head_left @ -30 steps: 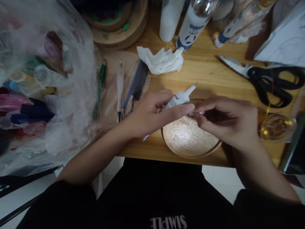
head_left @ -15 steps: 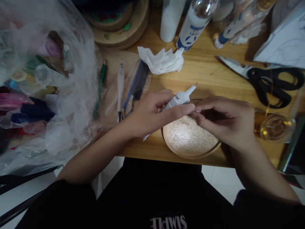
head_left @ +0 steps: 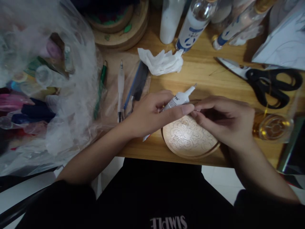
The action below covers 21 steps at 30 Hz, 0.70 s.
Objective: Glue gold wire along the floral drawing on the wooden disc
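A white glue tube (head_left: pixel 180 98) with dark print lies in my left hand (head_left: pixel 156 113), its narrow nozzle pointing up and away from me. My left thumb stretches across toward the right fingertips. My right hand (head_left: pixel 222 119) is closed in a pinch, thumb against forefinger; a tiny pale bit shows there, too small to name. Below both hands rests a round wooden plate (head_left: pixel 188 136) with a flower pattern drawn in dark lines. My right hand covers part of its right side.
Black-handled scissors (head_left: pixel 259 78), a crumpled tissue (head_left: pixel 162 62) and labelled bottles (head_left: pixel 192 28) lie or stand beyond my hands. On the left are a pen (head_left: pixel 120 89), a green pencil (head_left: pixel 101 86) and a plastic bag (head_left: pixel 76 105) of colourful items. An amber jar (head_left: pixel 273 127) sits right.
Both hands, the tube and the plate hold almost the same position. Only a slight shift of the whole view shows.
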Available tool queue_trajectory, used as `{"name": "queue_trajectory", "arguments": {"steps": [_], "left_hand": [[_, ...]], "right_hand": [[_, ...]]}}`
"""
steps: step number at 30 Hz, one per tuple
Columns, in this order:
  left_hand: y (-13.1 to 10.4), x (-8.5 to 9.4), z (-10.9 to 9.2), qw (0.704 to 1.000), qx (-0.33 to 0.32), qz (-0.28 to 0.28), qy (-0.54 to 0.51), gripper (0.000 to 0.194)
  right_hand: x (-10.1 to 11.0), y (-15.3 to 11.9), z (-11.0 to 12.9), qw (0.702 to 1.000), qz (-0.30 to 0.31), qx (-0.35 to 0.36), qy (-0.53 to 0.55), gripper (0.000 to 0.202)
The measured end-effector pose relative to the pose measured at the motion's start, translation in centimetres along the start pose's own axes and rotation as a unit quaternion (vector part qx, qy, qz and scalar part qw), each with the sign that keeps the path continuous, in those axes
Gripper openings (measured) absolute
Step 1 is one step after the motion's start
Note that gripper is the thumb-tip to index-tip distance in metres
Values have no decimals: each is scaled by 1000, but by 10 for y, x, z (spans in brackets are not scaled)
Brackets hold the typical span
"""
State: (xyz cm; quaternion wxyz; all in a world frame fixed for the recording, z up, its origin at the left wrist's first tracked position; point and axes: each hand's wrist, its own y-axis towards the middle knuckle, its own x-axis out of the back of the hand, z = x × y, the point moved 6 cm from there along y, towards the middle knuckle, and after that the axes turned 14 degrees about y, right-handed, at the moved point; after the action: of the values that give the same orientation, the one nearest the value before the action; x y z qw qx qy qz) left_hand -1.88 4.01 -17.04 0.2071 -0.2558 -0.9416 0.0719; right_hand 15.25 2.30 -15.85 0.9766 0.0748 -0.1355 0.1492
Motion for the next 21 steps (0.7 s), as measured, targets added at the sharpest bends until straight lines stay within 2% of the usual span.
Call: {"name": "queue_trajectory", "arguments": {"steps": [21], "left_hand": [[1,-1,-2,999,-27,-1,-31,39]], "right_hand": [[-2,1,2,1000,-7,-8,-16,13]]}}
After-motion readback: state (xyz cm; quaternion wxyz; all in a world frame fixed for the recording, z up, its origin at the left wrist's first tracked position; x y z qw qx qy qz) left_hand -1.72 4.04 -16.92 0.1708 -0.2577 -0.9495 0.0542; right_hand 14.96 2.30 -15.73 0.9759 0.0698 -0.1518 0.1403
